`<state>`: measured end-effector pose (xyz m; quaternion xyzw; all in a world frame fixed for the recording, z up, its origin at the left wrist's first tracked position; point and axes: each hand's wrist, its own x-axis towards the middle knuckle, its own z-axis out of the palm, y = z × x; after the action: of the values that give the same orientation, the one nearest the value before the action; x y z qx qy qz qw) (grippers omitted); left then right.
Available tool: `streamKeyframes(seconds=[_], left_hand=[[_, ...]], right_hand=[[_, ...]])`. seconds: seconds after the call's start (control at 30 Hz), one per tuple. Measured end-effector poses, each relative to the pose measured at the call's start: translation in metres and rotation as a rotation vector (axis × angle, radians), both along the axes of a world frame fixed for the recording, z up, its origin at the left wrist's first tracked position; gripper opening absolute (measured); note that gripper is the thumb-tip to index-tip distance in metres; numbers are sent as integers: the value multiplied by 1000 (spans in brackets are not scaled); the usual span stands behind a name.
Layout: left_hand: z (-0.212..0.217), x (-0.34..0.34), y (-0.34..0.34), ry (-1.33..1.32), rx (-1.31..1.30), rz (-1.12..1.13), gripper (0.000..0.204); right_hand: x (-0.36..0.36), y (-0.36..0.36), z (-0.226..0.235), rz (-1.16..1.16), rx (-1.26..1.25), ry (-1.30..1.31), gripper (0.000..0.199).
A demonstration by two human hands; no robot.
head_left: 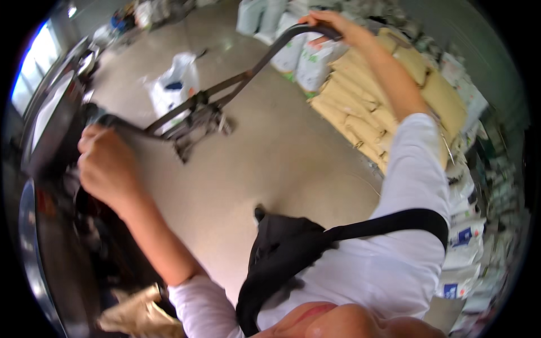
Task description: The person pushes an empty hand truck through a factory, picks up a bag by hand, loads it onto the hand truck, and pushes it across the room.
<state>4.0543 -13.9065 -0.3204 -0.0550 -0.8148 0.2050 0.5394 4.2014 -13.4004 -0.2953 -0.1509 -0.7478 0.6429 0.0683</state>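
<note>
A dark metal frame with two curved handle ends point(267, 59) stretches across the upper middle, with a blurred greyish mechanism point(197, 121) at its centre. My right hand point(332, 25) is raised at the upper right, its fingers curled over the far end of the frame. At the left my left hand point(107, 160) is closed at the frame's near end, the dark curved bar point(127, 124) running out of the fist. What lies inside the left fist is hidden. Beyond the mechanism, a white plastic bag point(169, 93) with something dark inside stands on the floor.
Stacked yellowish sacks point(360, 104) lie at the right, with white sacks point(310, 65) behind them. More white packages point(462, 253) line the right side. Large dark round-edged vessels point(56, 121) stand along the left. Brown paper point(141, 315) lies at the lower left.
</note>
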Motion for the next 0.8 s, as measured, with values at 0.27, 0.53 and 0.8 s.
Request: streamKeyframes(seconds=[0.27, 0.53, 0.8], left_hand=[[-20, 64, -7, -77, 131, 103, 34], [-72, 234, -43, -174, 178, 157, 36], [-73, 358, -63, -969, 989, 62, 24]], right_hand=[[37, -77, 5, -105, 466, -322, 68], [189, -109, -54, 9, 202, -163, 71], [320, -118, -109, -36, 82, -231, 68]])
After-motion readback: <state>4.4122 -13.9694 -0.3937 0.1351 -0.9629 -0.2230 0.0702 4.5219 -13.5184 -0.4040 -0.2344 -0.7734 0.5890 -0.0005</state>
